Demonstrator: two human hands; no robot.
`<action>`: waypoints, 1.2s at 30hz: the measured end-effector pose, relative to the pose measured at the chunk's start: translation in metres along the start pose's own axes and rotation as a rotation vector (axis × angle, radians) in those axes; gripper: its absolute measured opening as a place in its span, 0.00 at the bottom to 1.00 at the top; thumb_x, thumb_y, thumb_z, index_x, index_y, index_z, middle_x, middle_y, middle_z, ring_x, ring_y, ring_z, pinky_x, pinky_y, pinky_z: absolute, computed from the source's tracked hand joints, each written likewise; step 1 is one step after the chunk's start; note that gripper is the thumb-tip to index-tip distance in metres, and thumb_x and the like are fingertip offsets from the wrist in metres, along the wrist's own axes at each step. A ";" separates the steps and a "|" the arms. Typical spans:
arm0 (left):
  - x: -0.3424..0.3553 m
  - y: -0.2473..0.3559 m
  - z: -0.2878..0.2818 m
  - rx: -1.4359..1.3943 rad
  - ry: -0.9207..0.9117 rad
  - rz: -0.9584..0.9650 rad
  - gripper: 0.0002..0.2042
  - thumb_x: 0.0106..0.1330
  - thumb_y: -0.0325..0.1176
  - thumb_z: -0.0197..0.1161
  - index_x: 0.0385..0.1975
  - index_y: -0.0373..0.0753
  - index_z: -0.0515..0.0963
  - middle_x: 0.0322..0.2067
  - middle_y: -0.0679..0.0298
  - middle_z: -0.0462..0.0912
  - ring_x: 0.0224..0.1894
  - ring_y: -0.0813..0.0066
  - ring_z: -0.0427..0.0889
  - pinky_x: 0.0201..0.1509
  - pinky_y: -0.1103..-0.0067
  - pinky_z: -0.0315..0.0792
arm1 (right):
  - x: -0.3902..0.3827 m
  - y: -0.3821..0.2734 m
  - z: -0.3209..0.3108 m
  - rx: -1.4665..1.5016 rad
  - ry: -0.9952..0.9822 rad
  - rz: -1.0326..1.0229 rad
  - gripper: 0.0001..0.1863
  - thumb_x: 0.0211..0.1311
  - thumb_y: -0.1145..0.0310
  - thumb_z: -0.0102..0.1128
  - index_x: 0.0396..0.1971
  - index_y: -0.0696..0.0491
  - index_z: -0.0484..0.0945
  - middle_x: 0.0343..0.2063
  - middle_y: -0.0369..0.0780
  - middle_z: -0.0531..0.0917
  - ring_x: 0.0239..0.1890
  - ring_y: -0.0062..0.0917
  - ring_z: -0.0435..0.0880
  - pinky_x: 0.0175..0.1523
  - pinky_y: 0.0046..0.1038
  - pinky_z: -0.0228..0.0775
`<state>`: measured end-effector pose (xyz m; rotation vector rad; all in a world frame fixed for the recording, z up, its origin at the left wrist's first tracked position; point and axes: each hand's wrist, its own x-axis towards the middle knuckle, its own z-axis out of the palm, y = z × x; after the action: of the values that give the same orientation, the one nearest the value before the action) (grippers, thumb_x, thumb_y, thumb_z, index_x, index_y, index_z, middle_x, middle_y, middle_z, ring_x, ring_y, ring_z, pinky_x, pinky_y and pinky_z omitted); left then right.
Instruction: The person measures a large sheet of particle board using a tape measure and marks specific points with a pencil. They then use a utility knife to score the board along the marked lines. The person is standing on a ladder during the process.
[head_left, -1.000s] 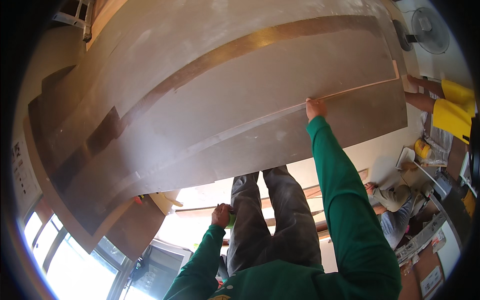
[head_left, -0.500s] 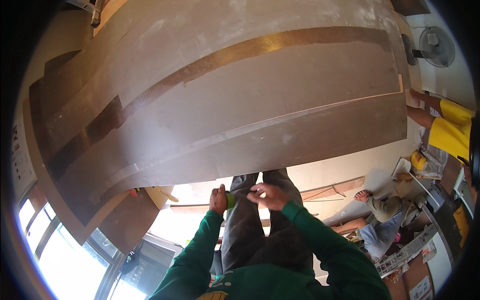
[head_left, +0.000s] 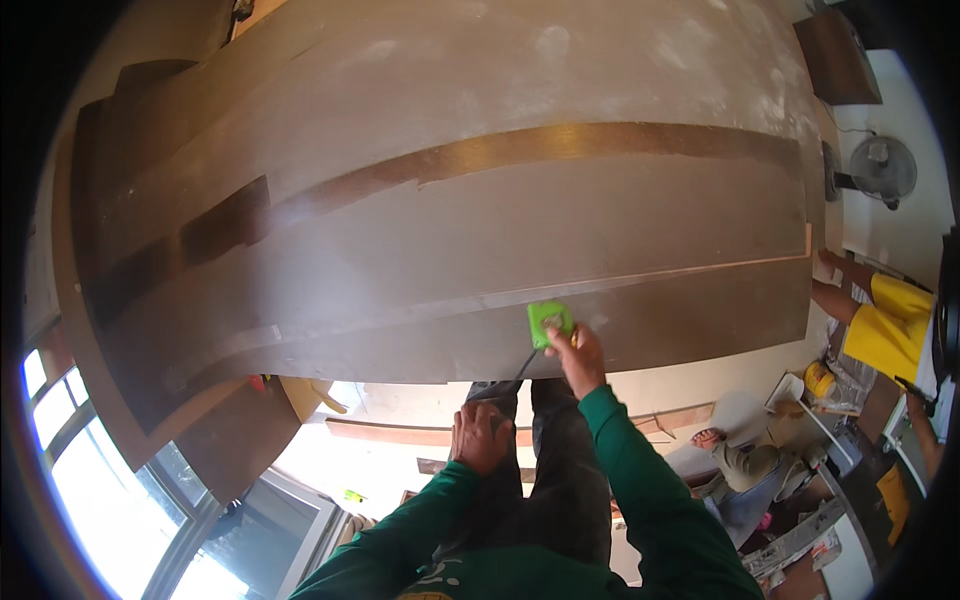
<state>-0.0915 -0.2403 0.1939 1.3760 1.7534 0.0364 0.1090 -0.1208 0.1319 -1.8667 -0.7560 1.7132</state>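
A bright green tape measure (head_left: 549,322) is gripped in my right hand (head_left: 578,362), over the near part of the large brown board (head_left: 640,215). From its lower side a thin dark strip (head_left: 525,364) runs down toward my left hand (head_left: 481,438). That left hand is lower, in front of my dark trousers, back of the hand up and fingers curled. Whatever lies under those fingers is hidden. A darker brown curved band (head_left: 480,158) crosses the board, and a narrow pale strip (head_left: 600,276) runs along its near part.
Windows (head_left: 120,500) are at the lower left. To the right are a fan (head_left: 882,168) and a person in yellow shorts (head_left: 888,325). Another person (head_left: 745,470) sits low at the lower right among tools and scraps. A long wooden strip (head_left: 390,432) lies below the board.
The green tape measure has passed from my left hand to my right, which has moved up over the board. My left hand has shifted right and down. The view has tilted.
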 end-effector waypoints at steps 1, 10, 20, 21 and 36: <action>-0.005 -0.003 0.000 0.008 0.007 0.029 0.18 0.61 0.39 0.64 0.48 0.39 0.74 0.50 0.51 0.74 0.54 0.47 0.72 0.57 0.56 0.68 | 0.020 -0.008 0.001 0.043 0.025 0.009 0.18 0.66 0.51 0.63 0.41 0.52 0.78 0.26 0.35 0.81 0.20 0.11 0.70 0.26 0.19 0.61; -0.012 -0.022 0.001 -0.035 0.059 -0.055 0.17 0.58 0.34 0.62 0.47 0.39 0.75 0.55 0.52 0.70 0.56 0.48 0.71 0.60 0.54 0.66 | 0.231 -0.111 0.034 0.126 0.107 0.067 0.21 0.59 0.43 0.64 0.35 0.47 0.76 0.19 0.34 0.79 0.11 0.10 0.59 0.13 0.18 0.48; -0.016 -0.041 0.011 -0.061 -0.009 -0.149 0.16 0.60 0.34 0.60 0.47 0.38 0.75 0.56 0.48 0.70 0.58 0.45 0.70 0.61 0.54 0.67 | 0.259 -0.109 0.058 0.221 -0.029 0.196 0.14 0.68 0.57 0.54 0.48 0.46 0.72 0.51 0.38 0.84 0.19 0.10 0.58 0.20 0.14 0.49; -0.015 -0.045 0.011 -0.018 -0.050 -0.126 0.16 0.61 0.35 0.59 0.48 0.38 0.74 0.56 0.49 0.69 0.57 0.46 0.71 0.58 0.54 0.67 | 0.241 -0.085 0.068 0.166 -0.060 0.144 0.11 0.67 0.57 0.52 0.38 0.46 0.78 0.42 0.36 0.86 0.19 0.10 0.58 0.19 0.15 0.49; 0.011 -0.051 -0.007 0.335 -0.248 0.130 0.11 0.62 0.40 0.60 0.40 0.43 0.77 0.46 0.53 0.78 0.53 0.49 0.75 0.54 0.53 0.70 | -0.065 0.189 0.080 -0.657 -0.143 -0.019 0.12 0.68 0.64 0.50 0.33 0.55 0.79 0.30 0.49 0.85 0.37 0.44 0.86 0.45 0.43 0.78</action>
<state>-0.1351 -0.2480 0.1658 1.6553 1.5062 -0.3576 0.0392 -0.3035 0.0418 -2.1342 -1.5333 1.7276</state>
